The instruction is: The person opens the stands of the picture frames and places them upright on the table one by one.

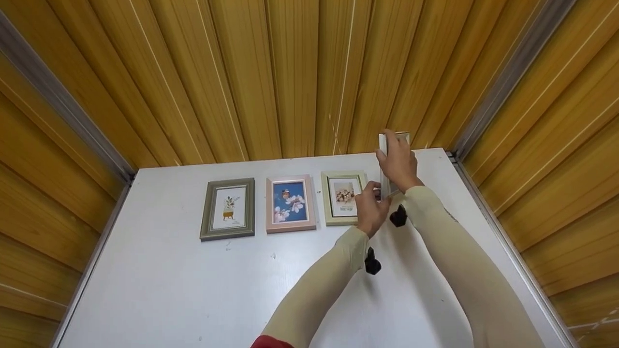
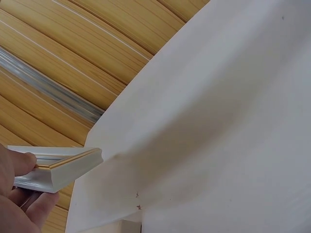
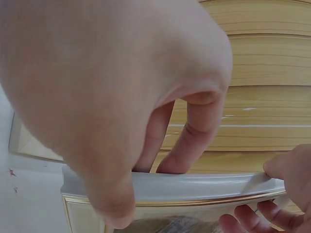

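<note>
Both hands hold a white picture frame point(image 1: 382, 142) with a thin gold inner border, seen nearly edge-on in the head view at the right end of a row of frames. My right hand point(image 1: 400, 164) grips its upper part, thumb on one face and fingers on the other. Lower down, my left hand point(image 1: 372, 210) pinches the frame near its bottom. In the left wrist view a corner of the picture frame point(image 2: 73, 172) juts past the thumb, over the white board. Most of the picture inside is hidden; a dark patch of it shows in the right wrist view.
On the white board point(image 1: 169, 270) lie a green-grey frame point(image 1: 205, 212), a pink frame point(image 1: 291, 227) with a blossom picture, and a pale green frame point(image 1: 329, 198), partly behind my left hand. Small marks point(image 2: 138, 207) dot the board. Wood-look ribbed panels point(image 1: 295, 77) border it, with grey metal rails.
</note>
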A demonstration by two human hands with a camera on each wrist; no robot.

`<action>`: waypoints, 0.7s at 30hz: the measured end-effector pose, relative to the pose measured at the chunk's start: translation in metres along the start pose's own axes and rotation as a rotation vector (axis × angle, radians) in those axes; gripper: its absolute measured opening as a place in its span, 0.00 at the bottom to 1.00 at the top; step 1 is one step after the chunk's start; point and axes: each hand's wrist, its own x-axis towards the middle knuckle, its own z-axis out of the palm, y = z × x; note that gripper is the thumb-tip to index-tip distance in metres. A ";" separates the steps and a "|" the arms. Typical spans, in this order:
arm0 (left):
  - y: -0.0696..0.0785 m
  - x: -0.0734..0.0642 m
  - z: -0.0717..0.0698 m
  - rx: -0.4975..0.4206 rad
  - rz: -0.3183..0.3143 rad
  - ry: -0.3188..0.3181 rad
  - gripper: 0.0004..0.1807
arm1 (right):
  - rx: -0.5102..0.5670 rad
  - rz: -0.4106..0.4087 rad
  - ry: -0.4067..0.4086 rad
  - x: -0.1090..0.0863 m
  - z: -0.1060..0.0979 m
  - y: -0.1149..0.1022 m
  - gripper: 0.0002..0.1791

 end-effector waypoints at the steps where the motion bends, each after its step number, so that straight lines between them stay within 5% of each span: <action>1: 0.000 0.000 0.000 0.003 0.005 0.000 0.14 | -0.005 0.000 0.004 0.000 0.001 0.000 0.30; 12: -0.002 -0.001 0.003 0.036 0.049 0.012 0.14 | 0.067 -0.040 0.010 -0.001 0.002 0.006 0.28; 21: 0.004 0.000 0.006 -0.050 0.037 -0.013 0.14 | 0.151 -0.044 -0.010 0.001 -0.006 0.012 0.27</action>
